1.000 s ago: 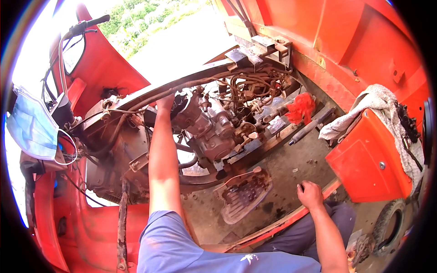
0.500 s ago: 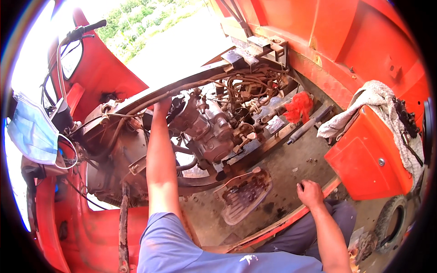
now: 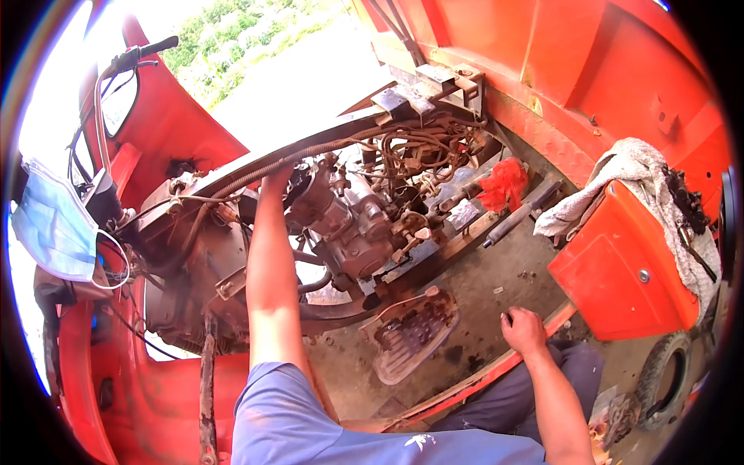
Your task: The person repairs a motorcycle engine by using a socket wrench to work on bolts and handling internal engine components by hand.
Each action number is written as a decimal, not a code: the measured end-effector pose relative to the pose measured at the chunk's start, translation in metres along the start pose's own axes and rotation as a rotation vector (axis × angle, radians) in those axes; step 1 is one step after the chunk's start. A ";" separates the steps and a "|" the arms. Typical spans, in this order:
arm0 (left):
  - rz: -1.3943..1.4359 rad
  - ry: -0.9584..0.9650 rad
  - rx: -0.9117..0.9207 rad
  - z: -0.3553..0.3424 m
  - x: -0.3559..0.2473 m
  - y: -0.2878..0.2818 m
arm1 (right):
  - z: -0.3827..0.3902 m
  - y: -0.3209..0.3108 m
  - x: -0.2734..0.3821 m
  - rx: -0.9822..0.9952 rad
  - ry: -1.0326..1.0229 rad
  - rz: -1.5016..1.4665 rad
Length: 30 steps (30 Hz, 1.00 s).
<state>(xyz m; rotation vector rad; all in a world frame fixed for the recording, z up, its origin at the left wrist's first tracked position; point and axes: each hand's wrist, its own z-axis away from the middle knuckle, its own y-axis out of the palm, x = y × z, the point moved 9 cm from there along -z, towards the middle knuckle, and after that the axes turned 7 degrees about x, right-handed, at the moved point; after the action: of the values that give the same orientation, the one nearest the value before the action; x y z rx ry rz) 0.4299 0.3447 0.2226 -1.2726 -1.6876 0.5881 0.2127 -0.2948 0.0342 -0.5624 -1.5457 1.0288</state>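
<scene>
My left arm reaches forward into a red vehicle's open frame. My left hand (image 3: 276, 183) is at the upper left of a dusty engine (image 3: 360, 252), below a long frame rail (image 3: 341, 128) with a corrugated hose (image 3: 291, 161) along it. Its fingers are hidden behind the rail and engine parts, so whatever they touch or grip does not show. Over my bent knee, near a red floor edge (image 3: 488, 370), my right hand (image 3: 525, 330) is curled into a loose fist. Nothing shows in it.
A bundle of wires (image 3: 422, 147) and a red plastic bag (image 3: 504, 184) lie behind the engine. To the right stands a red box (image 3: 620, 271) draped with a towel (image 3: 632, 167), a tyre (image 3: 666, 380) below. A blue mask (image 3: 54, 225) hangs far left. A ridged footplate (image 3: 415, 345) lies on the floor.
The whole view has shifted slightly, so most things sit a little further left. Both hands keep about the same place and pose.
</scene>
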 end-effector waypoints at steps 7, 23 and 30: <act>0.578 -0.334 0.033 0.004 -0.017 -0.034 | 0.008 -0.006 -0.009 0.011 0.071 0.012; -0.282 0.265 -0.289 0.037 -0.008 -0.032 | -0.005 0.001 -0.001 0.021 0.006 -0.004; 0.478 -0.307 0.012 -0.009 -0.029 -0.016 | 0.011 -0.006 -0.018 -0.003 0.087 0.022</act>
<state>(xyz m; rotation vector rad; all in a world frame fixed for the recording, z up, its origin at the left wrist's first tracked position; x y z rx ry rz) 0.4311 0.3112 0.2287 -1.6559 -1.6155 1.1218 0.2078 -0.3151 0.0296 -0.6192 -1.4681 1.0057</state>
